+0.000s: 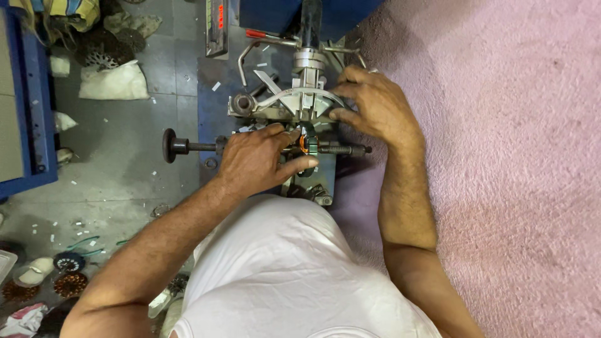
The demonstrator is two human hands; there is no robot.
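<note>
Small copper-wound rotor on a dark steel shaft [305, 145], axis running left-right in the grey metal winding jig [294, 103], sits just right of left hand [256, 161] fingertips pinching it; right hand [372, 103] fingers curl over jig's curved arm, further up.

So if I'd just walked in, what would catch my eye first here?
Probably the two bare hands meeting over a small metal machine at the top centre: the left hand pinches a small part with copper windings on a horizontal shaft, and the right hand grips the machine's curved metal piece. Next, the wide pink cloth filling the right side, and wound coil parts on the grey floor at lower left.
</note>
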